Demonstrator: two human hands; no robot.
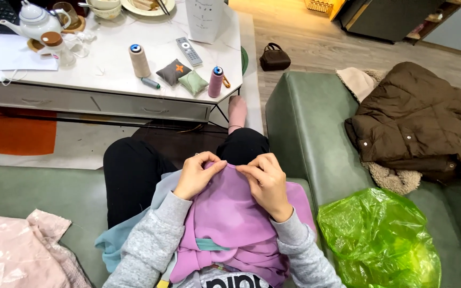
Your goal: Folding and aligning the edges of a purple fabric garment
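Pink garment (17, 250) lies at the sofa's (305, 122) left end. Left hand (196, 173) and right hand (265, 181) — fingers pinched together on the upper edge of the purple cloth (230, 213) — rest over the lap, the cloth draped across it. Green plastic bag (380, 240) sits just right; brown jacket (417, 117) lies beyond — at the sofa's right end.

Home living room. Evidence: green sofa (305, 122) with brown padded coat (417, 122) thrown over it; low white tabletop (113, 58) carrying teapot (34, 21), used dishes (148, 6), remote control (189, 52), thread cones (139, 60) and small pincushions (173, 71); wood floor (305, 37); orange rug (14, 130); handbag (274, 57) on floor.
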